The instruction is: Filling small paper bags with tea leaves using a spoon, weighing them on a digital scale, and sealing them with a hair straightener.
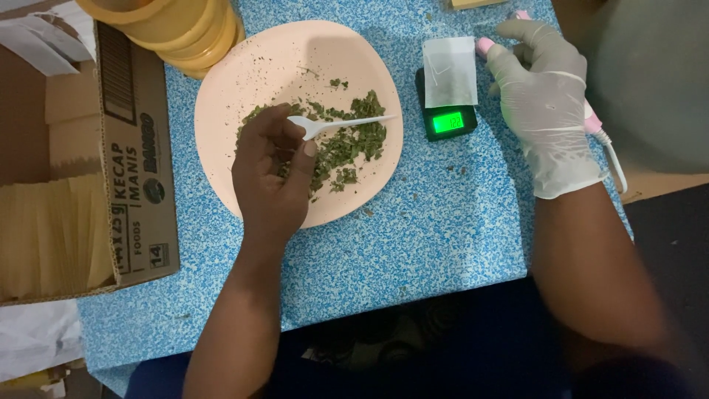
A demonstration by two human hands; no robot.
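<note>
white spoon [336, 124] points right, lying level.

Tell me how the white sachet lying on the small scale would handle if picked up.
The sachet looks thin and flat, so probably floppy and very light. It overhangs the scale, so a nudge may slide it off.

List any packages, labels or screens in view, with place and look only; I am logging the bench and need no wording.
Brown cardboard box: left edge of the blue speckled table, open, dark print and a barcode panel on its side.
Small black pocket scale: right of the pink plate, rectangular, glowing green screen.
White paper sachet: lying on the scale, rectangular, plain.
</note>
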